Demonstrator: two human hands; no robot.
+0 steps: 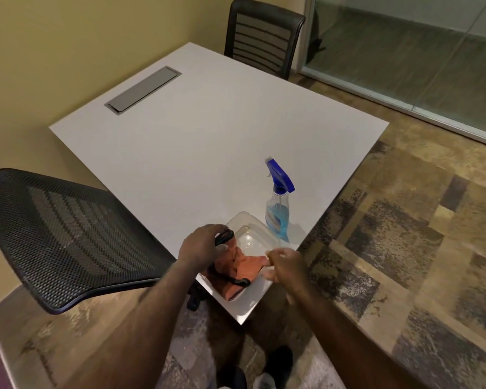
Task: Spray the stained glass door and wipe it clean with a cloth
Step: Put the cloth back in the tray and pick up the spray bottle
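An orange cloth (243, 269) lies crumpled at the near corner of the white table (197, 130). A black strap (237, 282) runs across it and hangs off the table edge. My left hand (201, 245) is closed on the upper end of that strap, at the cloth's far-left side. My right hand (285, 265) is blurred, with its fingertips at the cloth's right edge; its grip is unclear. A spray bottle (277, 209) with blue liquid and a blue trigger head stands upright just beyond. The glass door or wall (410, 51) is at the upper right.
A clear plastic container (250, 234) sits between the cloth and the bottle. A black mesh chair (68, 237) stands close on the left, and another chair (261, 37) is at the table's far side. A grey cable hatch (142, 89) is set into the tabletop. Patterned carpet covers the floor on the right.
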